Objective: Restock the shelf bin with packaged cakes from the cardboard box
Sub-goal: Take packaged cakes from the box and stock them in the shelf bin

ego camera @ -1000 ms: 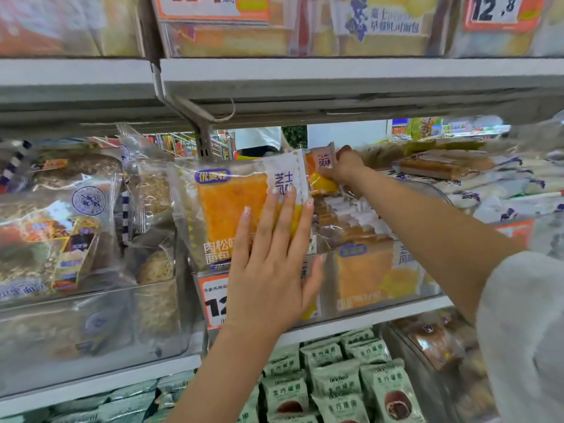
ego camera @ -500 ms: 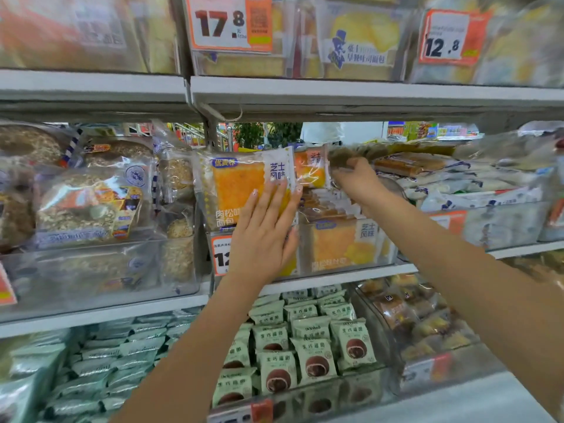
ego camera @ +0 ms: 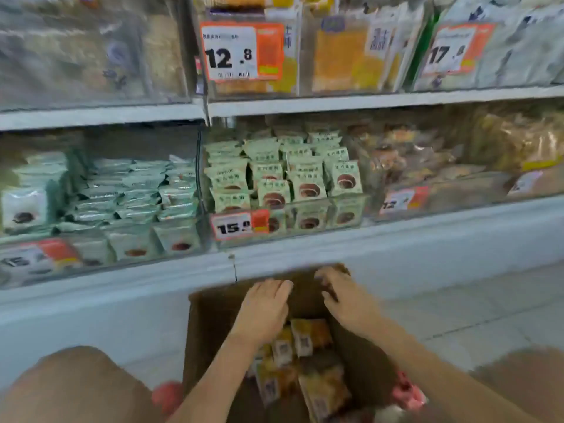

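1. Reaching into cardboard box [ego camera: 213, 315]: left hand [ego camera: 264, 311] and right hand [ego camera: 346, 299] spread, fingers relaxed, holding nothing.
2. Packaged cakes [ego camera: 308, 337] lie below the wrists.
3. Risk: slick wrappers may slip from a hurried grab.

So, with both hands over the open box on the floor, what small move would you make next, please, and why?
Probably lower the left hand onto the orange packaged cakes just beneath it and grip one. Both it and the right hand hover empty above the cardboard box, which holds several packs.
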Motion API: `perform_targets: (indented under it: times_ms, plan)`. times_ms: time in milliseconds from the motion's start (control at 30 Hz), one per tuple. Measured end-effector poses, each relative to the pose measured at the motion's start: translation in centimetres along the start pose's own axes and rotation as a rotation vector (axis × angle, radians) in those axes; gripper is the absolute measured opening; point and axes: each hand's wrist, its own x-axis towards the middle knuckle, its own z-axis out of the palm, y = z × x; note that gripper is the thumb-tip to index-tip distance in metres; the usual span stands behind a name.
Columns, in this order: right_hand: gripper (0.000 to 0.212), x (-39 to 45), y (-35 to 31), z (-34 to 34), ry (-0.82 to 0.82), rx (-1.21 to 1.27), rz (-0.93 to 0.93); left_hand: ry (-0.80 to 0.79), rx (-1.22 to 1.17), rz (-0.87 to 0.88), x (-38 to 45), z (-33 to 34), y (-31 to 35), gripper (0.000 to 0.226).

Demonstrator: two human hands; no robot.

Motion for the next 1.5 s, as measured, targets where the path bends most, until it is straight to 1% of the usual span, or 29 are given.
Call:
perform_targets:
  times_ms: [33, 67, 133, 167, 233, 300, 367, 433, 533, 633, 733, 800, 867, 933, 1000, 1067, 1133, 1167, 1200, 1300, 1333, 1367, 1400, 1467, 1500]
  plan:
    - [0.040, -0.8, 1.3, 2.4, -0.167, -0.062, 0.041, -0.139, -0.028, -0.089, -1.7, 2.0, -0.1, 0.038]
    - [0.043, -1.6, 2.5, 4.8, -0.323, -0.130, 0.090, -0.231, -0.060, -0.180, -3.7, 4.3, -0.4, 0.040]
    - [0.053, -2.7, 4.1, 8.6, -0.612, -0.220, 0.203, -0.339, -0.163, -0.371, -7.6, 8.1, -0.8, 0.039]
    - [0.057, -3.1, 4.6, 10.2, -0.725, -0.245, 0.256, -0.398, -0.221, -0.460, -9.4, 9.6, -1.0, 0.038]
    - [0.065, -3.2, 5.2, 12.6, -0.875, -0.318, 0.316, -0.542, -0.335, -0.590, -12.3, 11.6, -1.2, 0.037]
    - [0.064, -2.8, 5.4, 14.2, -0.934, -0.413, 0.330, -0.650, -0.415, -0.641, -13.7, 12.6, -1.5, 0.036]
    - [0.058, -2.1, 5.8, 15.3, -0.928, -0.509, 0.339, -0.670, -0.477, -0.649, -14.1, 12.9, -1.9, 0.031]
    - [0.055, -1.8, 6.6, 16.5, -0.929, -0.575, 0.341, -0.645, -0.518, -0.663, -14.4, 13.3, -2.2, 0.026]
    - [0.061, -2.1, 8.4, 19.0, -0.967, -0.619, 0.353, -0.621, -0.527, -0.699, -15.0, 13.9, -2.7, 0.019]
    - [0.075, -2.6, 9.9, 20.7, -0.999, -0.668, 0.341, -0.660, -0.474, -0.738, -15.7, 14.5, -2.7, 0.022]
    - [0.071, -3.3, 10.8, 21.7, -1.027, -0.700, 0.329, -0.714, -0.470, -0.748, -16.1, 14.9, -2.2, 0.024]
    - [0.073, -4.0, 11.2, 22.3, -1.043, -0.734, 0.321, -0.742, -0.470, -0.748, -16.1, 15.0, -2.0, 0.023]
    - [0.077, -4.6, 11.4, 22.6, -1.027, -0.760, 0.313, -0.756, -0.454, -0.748, -15.9, 15.2, -1.9, 0.023]
    - [0.080, -4.8, 11.5, 22.4, -0.992, -0.786, 0.256, -0.755, -0.438, -0.743, -15.6, 15.3, -1.7, 0.023]
    - [0.088, -4.7, 11.7, 22.4, -0.966, -0.733, 0.204, -0.753, -0.445, -0.742, -15.3, 15.4, -1.3, 0.021]
    - [0.101, -4.6, 11.7, 22.2, -0.986, -0.635, 0.232, -0.768, -0.462, -0.739, -14.9, 15.5, -0.8, 0.020]
    - [0.106, -4.3, 11.4, 22.3, -0.996, -0.601, 0.250, -0.798, -0.465, -0.722, -14.7, 15.8, -0.4, 0.023]
    - [0.105, -3.9, 11.1, 22.4, -1.002, -0.623, 0.236, -0.811, -0.461, -0.711, -14.7, 15.9, -0.3, 0.023]
    - [0.098, -3.6, 10.7, 22.3, -1.014, -0.670, 0.206, -0.816, -0.456, -0.706, -14.6, 16.0, -0.2, 0.024]
    - [0.056, -3.1, 9.5, 22.3, -1.063, -0.796, 0.106, -0.822, -0.477, -0.727, -14.7, 16.0, -0.4, 0.025]
    - [0.046, -3.2, 9.6, 22.3, -1.049, -0.758, 0.105, -0.819, -0.501, -0.755, -14.8, 16.0, -0.5, 0.026]
    - [0.038, -3.4, 9.6, 22.2, -1.014, -0.644, 0.134, -0.803, -0.531, -0.789, -14.9, 16.0, -0.7, 0.026]
    - [0.033, -3.5, 9.6, 21.6, -0.953, -0.467, 0.206, -0.777, -0.577, -0.836, -14.9, 16.0, -0.9, 0.025]
    - [0.035, -3.6, 9.1, 19.4, -0.728, -0.037, 0.409, -0.649, -0.763, -0.976, -14.6, 15.7, -0.9, 0.024]
    - [0.036, -3.7, 8.5, 17.7, -0.589, 0.199, 0.533, -0.560, -0.907, -1.055, -14.3, 15.3, -0.8, 0.029]
